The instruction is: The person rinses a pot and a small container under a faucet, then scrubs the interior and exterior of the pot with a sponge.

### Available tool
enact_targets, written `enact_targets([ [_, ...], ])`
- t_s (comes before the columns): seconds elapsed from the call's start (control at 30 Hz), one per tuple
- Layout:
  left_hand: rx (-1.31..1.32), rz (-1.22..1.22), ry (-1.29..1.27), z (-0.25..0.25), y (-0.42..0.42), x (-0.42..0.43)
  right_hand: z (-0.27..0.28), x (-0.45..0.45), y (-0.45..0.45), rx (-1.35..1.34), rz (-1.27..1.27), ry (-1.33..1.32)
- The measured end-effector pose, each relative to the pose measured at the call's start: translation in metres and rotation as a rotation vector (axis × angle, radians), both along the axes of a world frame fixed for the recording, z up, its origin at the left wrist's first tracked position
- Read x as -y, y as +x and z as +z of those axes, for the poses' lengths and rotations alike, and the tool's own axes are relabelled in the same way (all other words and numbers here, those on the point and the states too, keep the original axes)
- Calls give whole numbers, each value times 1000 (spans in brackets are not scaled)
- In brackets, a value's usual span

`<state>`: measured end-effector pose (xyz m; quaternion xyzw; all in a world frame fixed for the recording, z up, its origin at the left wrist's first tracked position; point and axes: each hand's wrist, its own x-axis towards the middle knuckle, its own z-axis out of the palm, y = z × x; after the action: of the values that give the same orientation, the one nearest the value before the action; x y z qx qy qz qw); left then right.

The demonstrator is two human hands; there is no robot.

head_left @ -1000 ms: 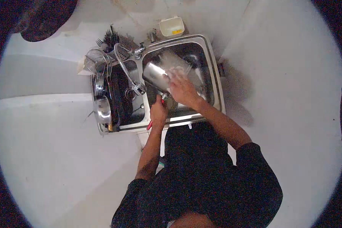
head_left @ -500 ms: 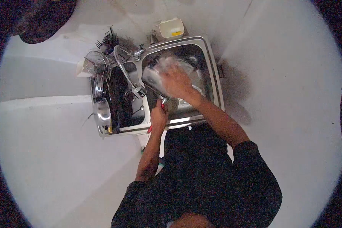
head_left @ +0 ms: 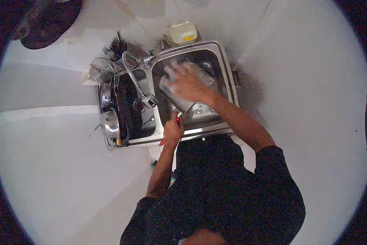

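A metal pan (head_left: pixel 179 101) with a red handle is held tilted over the right basin of the steel sink (head_left: pixel 206 131). My left hand (head_left: pixel 173 130) is wrapped round the red handle at the basin's front edge. Against the pan's soapy-looking surface lies my right hand (head_left: pixel 187 83), fingers spread and blurred by motion. Whether a sponge or cloth is under that palm cannot be seen. The faucet's spray head (head_left: pixel 150 100) hangs by the divider, left of the pan.
In the left basin are dark cookware (head_left: pixel 128 100) and a shiny metal bowl (head_left: pixel 110 123). A wire strainer (head_left: pixel 102 71) and black-tined utensils (head_left: pixel 117 47) stand at the back left. Behind the sink sits a white container (head_left: pixel 183 32) with something yellow inside.
My right hand has moved left across the pan, its fingers spreading. The pan has turned and shifted slightly, and my left hand on its handle has moved a little right and nearer my body.
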<state>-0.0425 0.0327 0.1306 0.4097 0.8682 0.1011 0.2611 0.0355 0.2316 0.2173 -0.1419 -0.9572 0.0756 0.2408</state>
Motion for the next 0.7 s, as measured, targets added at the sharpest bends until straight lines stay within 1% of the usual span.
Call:
enact_targets([
  [0.1, -18, -24, -20, -5, -2, 4, -28, -13, 2, -20, 214, 35],
  [0.13, -25, -36, -30, -8, -2, 6, -38, -23, 0, -72, 167, -106],
  [0.2, -8, -50, 33, -11, -1, 10, -54, -52, -6, -176, 77, -379],
  [0.3, 29, -39, 103, -5, 0, 16, -78, -82, 2, -209, -231, -1052],
  [0.37, 16, -26, 103, -9, -3, 19, -98, -92, 16, -30, -350, -1241],
  [0.43, 11, -18, 83, -19, -11, 23, -118, -95, 31, 90, -421, -1394],
  [0.47, 8, -15, 73, -19, -13, 22, -117, -92, 39, 109, -430, -1454],
  [0.53, -28, -51, 126, -14, -17, 24, -109, -75, 50, 112, -461, -1500],
  [0.57, -49, -71, 149, -11, -19, 23, -78, -65, 57, 101, -479, -1495],
  [0.6, -90, -83, 161, -17, -23, 25, -60, -57, 61, 85, -499, -1489],
  [0.7, -126, -133, 205, -21, -33, 21, -62, -48, 61, 23, -536, -1050],
])
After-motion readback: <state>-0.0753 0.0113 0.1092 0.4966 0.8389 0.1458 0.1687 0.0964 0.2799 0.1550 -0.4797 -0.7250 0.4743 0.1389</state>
